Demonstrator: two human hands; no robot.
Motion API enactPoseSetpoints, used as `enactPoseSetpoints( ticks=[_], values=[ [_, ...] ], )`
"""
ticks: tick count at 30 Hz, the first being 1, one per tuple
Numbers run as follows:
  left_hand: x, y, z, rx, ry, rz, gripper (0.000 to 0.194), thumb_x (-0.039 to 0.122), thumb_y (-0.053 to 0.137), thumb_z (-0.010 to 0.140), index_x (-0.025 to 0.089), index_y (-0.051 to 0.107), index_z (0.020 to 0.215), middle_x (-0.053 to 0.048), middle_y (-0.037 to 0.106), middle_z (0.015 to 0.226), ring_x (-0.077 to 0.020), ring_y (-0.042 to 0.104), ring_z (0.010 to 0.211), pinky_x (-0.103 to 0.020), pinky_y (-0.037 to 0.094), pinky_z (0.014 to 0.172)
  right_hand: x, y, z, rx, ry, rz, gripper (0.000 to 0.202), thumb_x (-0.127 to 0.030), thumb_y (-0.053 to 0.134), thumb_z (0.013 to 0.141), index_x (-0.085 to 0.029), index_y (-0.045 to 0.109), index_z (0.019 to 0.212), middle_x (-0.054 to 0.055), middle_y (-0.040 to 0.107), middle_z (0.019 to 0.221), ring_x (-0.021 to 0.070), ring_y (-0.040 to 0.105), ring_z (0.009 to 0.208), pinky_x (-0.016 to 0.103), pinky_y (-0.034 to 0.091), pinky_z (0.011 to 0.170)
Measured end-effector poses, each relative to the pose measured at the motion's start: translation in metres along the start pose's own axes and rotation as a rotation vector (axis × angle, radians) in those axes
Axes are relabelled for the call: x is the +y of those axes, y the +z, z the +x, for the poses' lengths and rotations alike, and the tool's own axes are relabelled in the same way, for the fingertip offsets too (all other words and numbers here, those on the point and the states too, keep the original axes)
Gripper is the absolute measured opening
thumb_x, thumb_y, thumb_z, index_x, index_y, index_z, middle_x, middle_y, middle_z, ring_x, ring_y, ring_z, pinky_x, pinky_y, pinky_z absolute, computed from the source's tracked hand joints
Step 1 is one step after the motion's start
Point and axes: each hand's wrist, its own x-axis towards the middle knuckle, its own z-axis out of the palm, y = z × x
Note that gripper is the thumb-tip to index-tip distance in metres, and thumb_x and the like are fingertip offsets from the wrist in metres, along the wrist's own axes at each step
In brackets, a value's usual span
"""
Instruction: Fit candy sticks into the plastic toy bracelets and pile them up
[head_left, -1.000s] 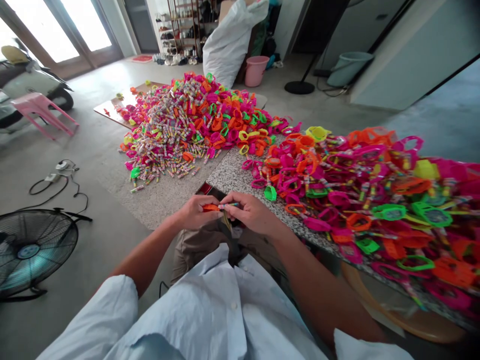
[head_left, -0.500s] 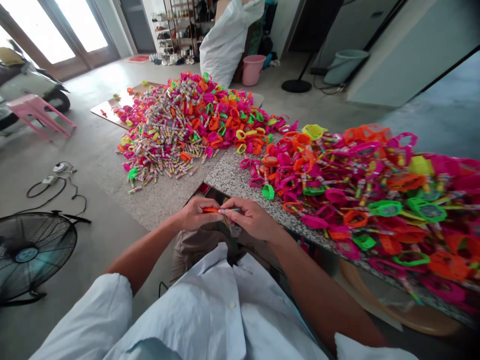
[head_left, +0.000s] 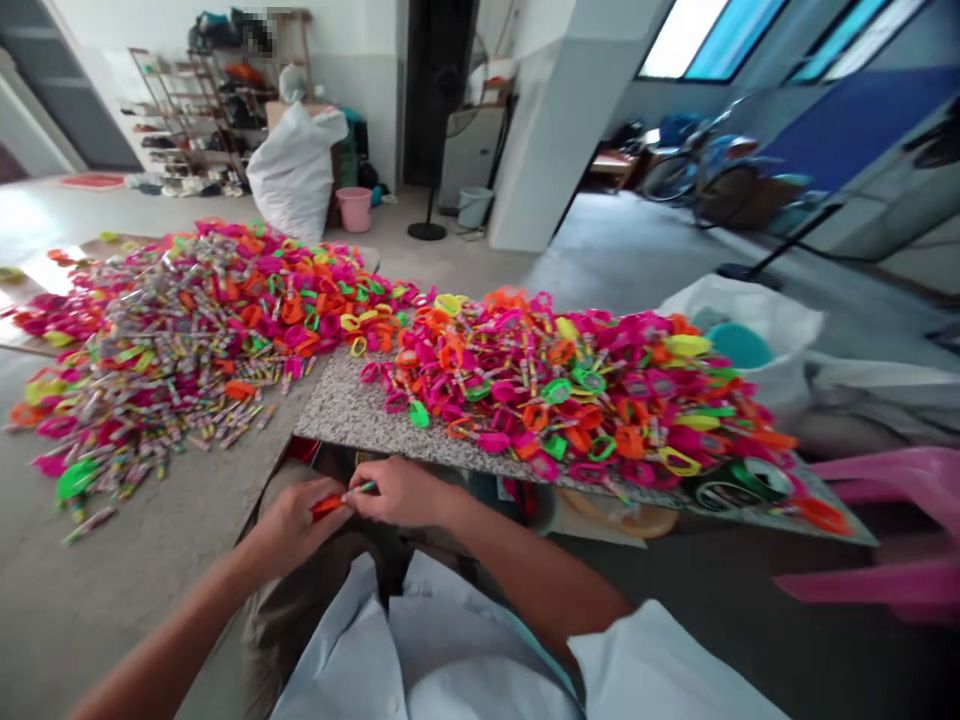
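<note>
Over my lap, just off the edge of the speckled stone tabletop [head_left: 337, 400], my two hands meet. My left hand [head_left: 292, 525] is closed around a small orange plastic piece [head_left: 326, 507]. Pinched in the fingers of my right hand [head_left: 405, 492] is a thin, light-coloured tube [head_left: 365, 487] with a greenish end, touching the orange piece. Fingers partly cover both items. In front lies a heap of pink, orange, green and yellow plastic toy pieces [head_left: 517, 370], many with striped tubes attached. To the left spreads a pile of wrapped striped tubes [head_left: 180, 340] mixed with similar plastic pieces.
A green drink can [head_left: 757, 482] lies on its side near the table's right end. Beyond it are a pink plastic stool [head_left: 892, 490] and a white sack [head_left: 765, 320]. A pink bucket [head_left: 355, 209] and a tall white sack [head_left: 292, 175] stand behind the table.
My view has swung to the right, bringing the can, stool and bicycles into sight. Both hands still hold the orange piece and the tube together over my lap.
</note>
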Motion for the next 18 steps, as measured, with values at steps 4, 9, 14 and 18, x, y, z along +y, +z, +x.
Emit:
enactPoseSetpoints(
  ticks=[4, 9, 14, 18],
  values=[
    [0.005, 0.0, 0.002, -0.067, 0.111, 0.037, 0.033, 0.043, 0.056, 0.104, 0.021, 0.075, 0.087, -0.003, 0.07, 0.079, -0.017, 0.064, 0.074, -0.026, 0.047, 0.069, 0.003, -0.006, -0.009, -0.131, -0.014, 0.027, 0.018, -0.035, 0.065, 0.102, -0.019, 0.069, 0.097, -0.003, 0.072, 0.072, 0.012, 0.069, 0.065, 0.019, 0.046, 0.06],
    [0.007, 0.012, 0.0, -0.068, 0.166, 0.072, 0.038, 0.045, 0.054, 0.106, 0.022, 0.07, 0.08, -0.003, 0.066, 0.072, -0.0172, 0.063, 0.067, -0.027, 0.047, 0.064, 0.01, -0.014, -0.016, -0.301, 0.0, 0.171, 0.02, -0.037, 0.066, 0.102, -0.02, 0.064, 0.094, -0.005, 0.069, 0.068, 0.0109, 0.068, 0.063, 0.018, 0.048, 0.06],
    [0.006, 0.021, 0.011, -0.007, 0.064, 0.138, 0.029, 0.048, 0.06, 0.102, 0.023, 0.072, 0.095, -0.004, 0.073, 0.088, -0.0198, 0.07, 0.081, -0.028, 0.053, 0.074, 0.011, -0.029, -0.017, -0.181, -0.021, 0.038, 0.023, -0.04, 0.065, 0.102, -0.02, 0.069, 0.093, -0.002, 0.07, 0.069, 0.0136, 0.066, 0.066, 0.022, 0.046, 0.061],
    [-0.027, 0.0, 0.04, 0.226, -0.015, 0.13, 0.064, 0.052, 0.077, 0.091, 0.023, 0.058, 0.145, -0.013, 0.071, 0.132, -0.0281, 0.07, 0.117, -0.038, 0.058, 0.095, 0.019, -0.083, -0.024, 0.297, -0.08, -0.209, 0.032, -0.051, 0.061, 0.103, -0.023, 0.075, 0.093, 0.005, 0.076, 0.082, 0.0209, 0.066, 0.072, 0.031, 0.047, 0.065]
  ],
)
